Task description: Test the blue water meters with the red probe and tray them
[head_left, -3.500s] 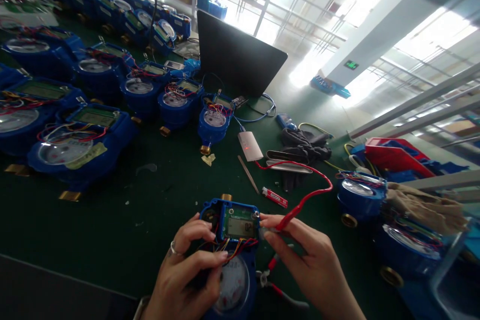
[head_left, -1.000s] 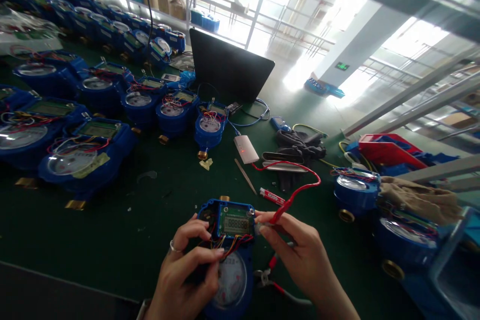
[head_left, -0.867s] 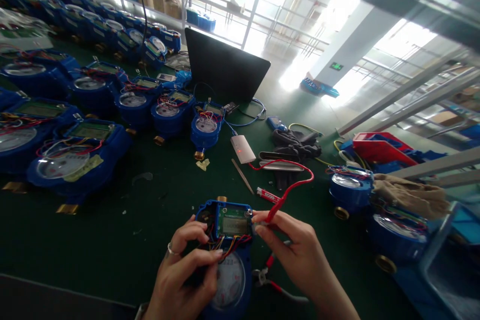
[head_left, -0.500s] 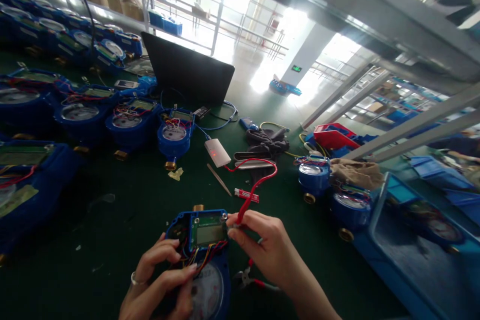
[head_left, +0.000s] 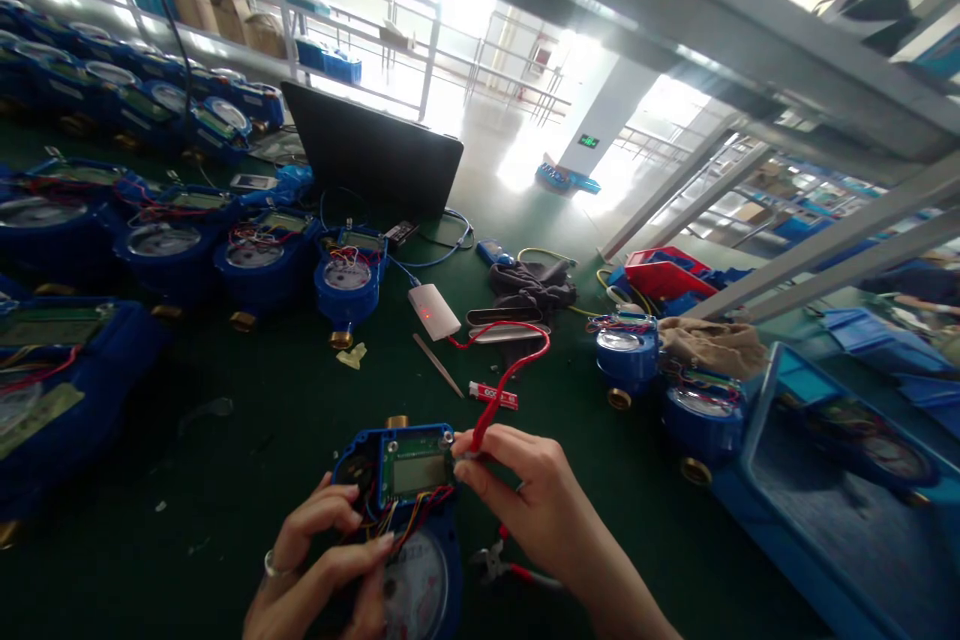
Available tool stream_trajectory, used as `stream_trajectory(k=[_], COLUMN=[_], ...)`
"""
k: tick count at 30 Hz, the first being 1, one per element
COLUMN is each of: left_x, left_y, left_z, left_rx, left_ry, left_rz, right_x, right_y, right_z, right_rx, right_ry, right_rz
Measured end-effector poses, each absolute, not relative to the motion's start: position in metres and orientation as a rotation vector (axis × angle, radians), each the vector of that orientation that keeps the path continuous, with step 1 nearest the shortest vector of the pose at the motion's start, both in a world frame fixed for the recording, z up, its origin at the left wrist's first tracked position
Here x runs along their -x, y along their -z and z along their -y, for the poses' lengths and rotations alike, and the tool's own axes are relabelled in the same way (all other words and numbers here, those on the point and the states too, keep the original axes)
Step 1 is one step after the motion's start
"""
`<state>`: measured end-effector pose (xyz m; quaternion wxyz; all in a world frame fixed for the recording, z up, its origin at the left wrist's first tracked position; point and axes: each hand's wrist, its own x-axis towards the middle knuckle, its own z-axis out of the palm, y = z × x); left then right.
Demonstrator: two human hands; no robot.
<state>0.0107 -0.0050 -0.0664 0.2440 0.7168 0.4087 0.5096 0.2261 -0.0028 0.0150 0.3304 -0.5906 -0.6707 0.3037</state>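
A blue water meter (head_left: 452,560) lies in front of me, its round dial facing up. Its housing is uncovered, showing a green circuit board with a grey display (head_left: 418,473) and thin coloured wires (head_left: 409,512) below. My left hand (head_left: 319,560), with a ring on one finger, curls over the meter's left side, fingertips at the wires. At the board's right edge, my right hand (head_left: 525,490) pinches the end of a red cable (head_left: 491,410); the fingers mostly hide its connector. That cable runs back to a small white box (head_left: 433,311) with red lights lit.
Cutting pliers (head_left: 491,560) lie right of the meter. Beyond are a red-and-white tube (head_left: 493,395), a thin stick (head_left: 438,365) and a laptop (head_left: 375,150). Several blue meters (head_left: 349,280) stand at left; two more (head_left: 628,355) stand at right beside a blue bin (head_left: 810,520).
Both hands keep nearly the same place and grip on the meter and red cable. The whole view has shifted slightly.
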Motion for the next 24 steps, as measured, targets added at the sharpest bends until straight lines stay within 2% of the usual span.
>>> stream_trajectory(k=[12, 24], left_x=[-0.010, -0.012], left_y=[0.063, 0.055], left_z=[0.007, 0.007], left_rx=[-1.986, -2.027], left_ry=[-1.356, -1.390], left_rz=[-1.098, -1.145], right_x=[-0.229, -0.237], right_y=[-0.001, -0.002], right_z=[0.011, 0.010], right_rx=[1.417, 1.436], right_ry=[-0.992, -0.890], right_rz=[1.387, 1.566])
